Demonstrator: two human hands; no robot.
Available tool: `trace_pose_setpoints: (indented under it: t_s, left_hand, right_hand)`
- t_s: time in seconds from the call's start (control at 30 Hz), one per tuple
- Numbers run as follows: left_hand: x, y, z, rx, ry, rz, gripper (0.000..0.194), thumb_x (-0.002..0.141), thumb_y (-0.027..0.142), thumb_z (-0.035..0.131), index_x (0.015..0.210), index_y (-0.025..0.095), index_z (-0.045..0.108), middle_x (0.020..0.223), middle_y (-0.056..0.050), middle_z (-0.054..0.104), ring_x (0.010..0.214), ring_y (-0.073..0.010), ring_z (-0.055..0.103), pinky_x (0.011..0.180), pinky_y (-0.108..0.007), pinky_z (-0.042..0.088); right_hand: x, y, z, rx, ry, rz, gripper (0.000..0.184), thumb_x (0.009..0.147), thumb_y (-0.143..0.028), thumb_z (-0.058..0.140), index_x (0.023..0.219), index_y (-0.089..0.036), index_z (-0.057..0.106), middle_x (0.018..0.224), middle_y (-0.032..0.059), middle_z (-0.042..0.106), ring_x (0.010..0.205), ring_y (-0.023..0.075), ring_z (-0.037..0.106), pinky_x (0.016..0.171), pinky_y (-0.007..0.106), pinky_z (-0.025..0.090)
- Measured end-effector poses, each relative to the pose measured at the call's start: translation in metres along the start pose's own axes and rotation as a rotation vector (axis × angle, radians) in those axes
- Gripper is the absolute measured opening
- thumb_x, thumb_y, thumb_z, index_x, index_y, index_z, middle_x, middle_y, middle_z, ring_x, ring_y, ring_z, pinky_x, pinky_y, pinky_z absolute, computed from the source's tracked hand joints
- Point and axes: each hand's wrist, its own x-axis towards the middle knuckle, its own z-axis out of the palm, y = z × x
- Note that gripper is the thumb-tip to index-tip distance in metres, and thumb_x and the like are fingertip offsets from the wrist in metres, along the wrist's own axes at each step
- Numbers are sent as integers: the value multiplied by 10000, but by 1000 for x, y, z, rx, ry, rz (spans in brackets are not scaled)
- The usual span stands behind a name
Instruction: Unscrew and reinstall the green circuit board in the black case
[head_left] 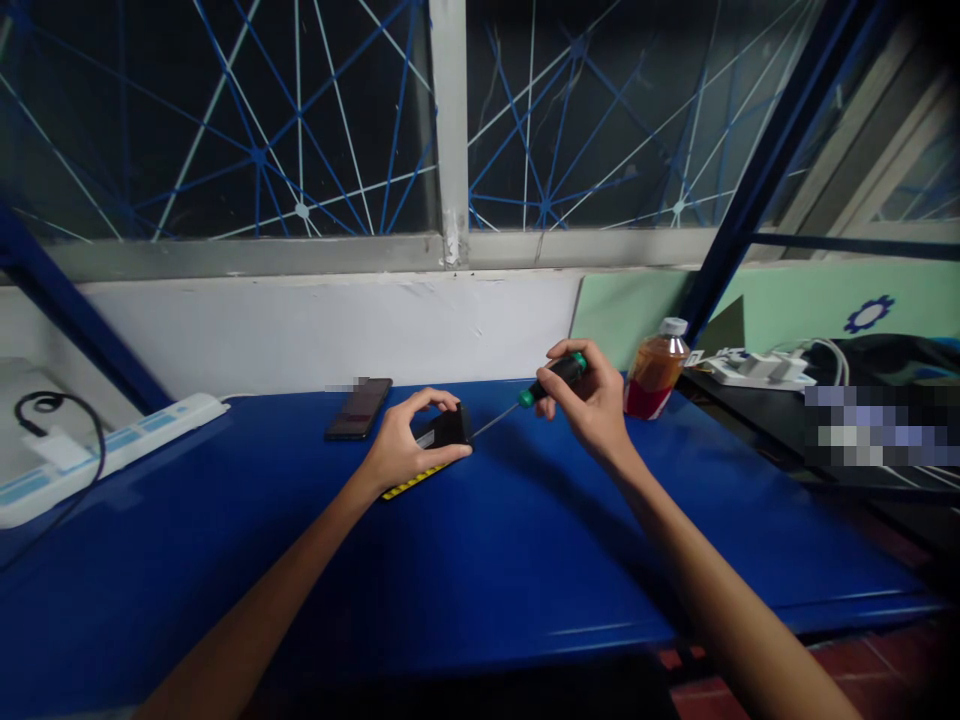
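Observation:
My left hand (409,440) grips a small black box-like device (448,430), thumb on its near side and fingers over the far side. A yellow-and-black striped edge (416,482) shows below that hand, low against the table; I cannot tell whether it belongs to the device. In my right hand (589,395) is a screwdriver (559,380) with a black and green handle, pinched between thumb and fingers. Its thin metal shaft slants down to the left, and the tip meets the right side of the device or ends very close to it.
On the blue table (480,580) a dark phone (360,408) lies left of the device. A white power strip (112,455) with a black cable runs along the left. A bottle of amber drink (658,370) stands at the back right. Another power strip (761,368) rests on a black surface further right.

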Motion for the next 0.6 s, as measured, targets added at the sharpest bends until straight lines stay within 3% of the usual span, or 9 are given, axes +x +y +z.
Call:
trace_pose_setpoints:
  t_s: [0.17, 0.37, 0.6]
  left_hand:
    - [0, -1, 0, -13, -2, 0, 319, 683, 353, 750, 881, 212, 543, 1083, -78, 636, 1026, -256, 592, 943, -454, 428]
    - [-1, -2, 1, -18, -11, -12, 303, 686, 340, 745, 852, 212, 525, 1107, -90, 628, 1042, -260, 588, 948, -470, 420]
    - [-1, 0, 1, -24, -9, -6, 295, 680, 332, 745, 838, 212, 527, 1111, -83, 628, 1047, -259, 592, 957, -465, 417]
  right_hand:
    - [-3, -5, 1, -159, 62, -32, 260, 818, -414, 639, 957, -217, 539, 543, -51, 521, 390, 107, 535, 382, 244, 424]
    - [-3, -1, 0, 26, -27, -33, 258, 858, -366, 571, 1056, -229, 476, 775, -2, 597, 467, 107, 583, 409, 250, 458]
    - [-4, -7, 2, -173, 76, -72, 228, 841, -372, 625, 998, -223, 554, 519, -65, 492, 377, 101, 514, 389, 248, 408]
